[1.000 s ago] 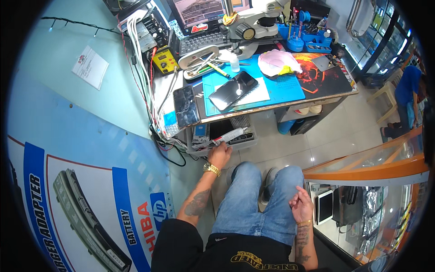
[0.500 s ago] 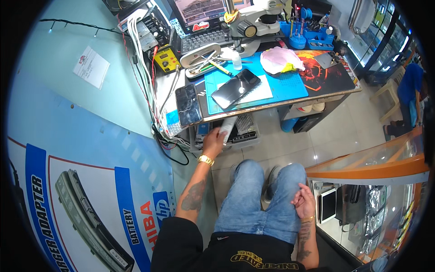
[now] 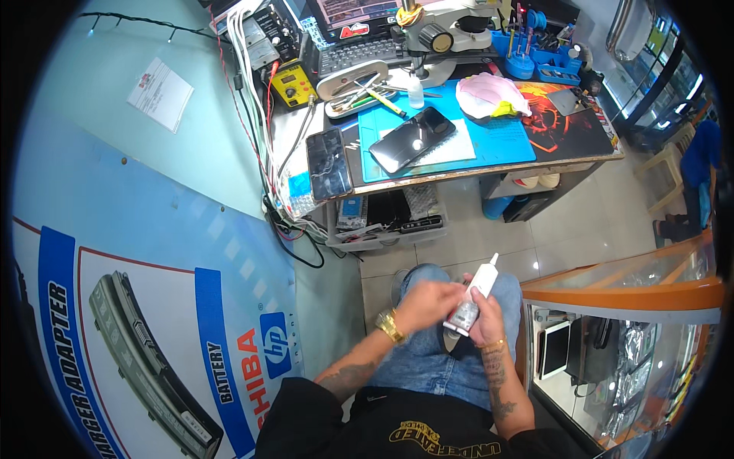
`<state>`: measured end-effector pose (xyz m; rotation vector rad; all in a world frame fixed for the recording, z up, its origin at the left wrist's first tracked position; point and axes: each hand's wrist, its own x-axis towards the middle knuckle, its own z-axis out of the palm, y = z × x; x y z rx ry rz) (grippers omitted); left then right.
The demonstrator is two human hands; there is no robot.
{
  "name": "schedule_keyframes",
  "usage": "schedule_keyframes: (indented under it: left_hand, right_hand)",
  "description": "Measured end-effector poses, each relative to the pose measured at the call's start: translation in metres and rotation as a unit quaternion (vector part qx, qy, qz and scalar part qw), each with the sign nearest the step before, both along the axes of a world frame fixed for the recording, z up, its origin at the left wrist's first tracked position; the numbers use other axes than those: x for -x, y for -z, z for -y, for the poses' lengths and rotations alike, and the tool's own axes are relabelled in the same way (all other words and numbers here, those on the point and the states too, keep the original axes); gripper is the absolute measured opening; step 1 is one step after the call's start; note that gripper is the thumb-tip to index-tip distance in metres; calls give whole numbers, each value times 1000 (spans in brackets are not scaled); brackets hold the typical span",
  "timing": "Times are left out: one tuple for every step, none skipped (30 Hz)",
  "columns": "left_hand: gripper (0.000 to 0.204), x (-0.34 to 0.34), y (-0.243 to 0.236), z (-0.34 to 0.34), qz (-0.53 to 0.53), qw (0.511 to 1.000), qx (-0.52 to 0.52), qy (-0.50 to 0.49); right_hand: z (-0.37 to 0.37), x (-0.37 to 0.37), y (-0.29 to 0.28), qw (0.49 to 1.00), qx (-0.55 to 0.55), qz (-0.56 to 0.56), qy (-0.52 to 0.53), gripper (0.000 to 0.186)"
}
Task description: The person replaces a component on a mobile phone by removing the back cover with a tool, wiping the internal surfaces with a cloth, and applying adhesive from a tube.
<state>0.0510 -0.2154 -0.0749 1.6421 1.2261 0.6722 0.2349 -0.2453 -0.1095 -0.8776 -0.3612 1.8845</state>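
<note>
Over my lap, my right hand [image 3: 488,320] is wrapped around a white squeeze tube [image 3: 482,281] with a thin pointed nozzle. The nozzle points up and away from me, and printing covers the tube's lower part. My left hand [image 3: 430,304], with a gold watch at the wrist, is right beside the tube. Its fingers are bent together at the tube's left side; whether they pinch anything is hidden. Beyond my knees, a clear plastic bin [image 3: 390,236] under the desk holds boxes and dark parts.
On the desk's blue mat [image 3: 501,145] rests a dark phone [image 3: 413,140], with another phone [image 3: 329,163] to its left. A microscope [image 3: 436,38], an open tool case [image 3: 358,92] and a pink cloth [image 3: 489,96] sit behind. A glass display case [image 3: 612,294] stands close on my right.
My left hand has brought the tube from the bin back to my lap. My right hand has risen from my thigh and now grips it. The view has shifted slightly.
</note>
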Motion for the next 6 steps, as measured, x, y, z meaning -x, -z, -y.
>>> schedule_keyframes:
  left_hand:
    - [38, 10, -10, -20, -43, 996, 5, -74]
    - [41, 26, -23, -48, -84, 986, 10, -145]
    - [41, 45, -11, -74, -109, 948, -155, -256]
    - [48, 75, 5, -99, -180, 924, -73, -330]
    - [59, 119, 54, -112, -394, 834, -119, -368]
    - [71, 144, 71, -133, -470, 815, 28, -337]
  right_hand:
    - [-2, -8, 0, 1000, 12, -22, 13, 45]
    - [-4, -18, 0, 998, 23, -42, 27, 43]
    - [0, -29, 7, 997, 29, -57, 39, 41]
    - [6, -41, 11, 996, 34, -77, 30, 45]
    - [12, -49, 20, 996, 38, -85, 11, 48]
    - [18, -62, 40, 995, 42, -90, 4, 51]
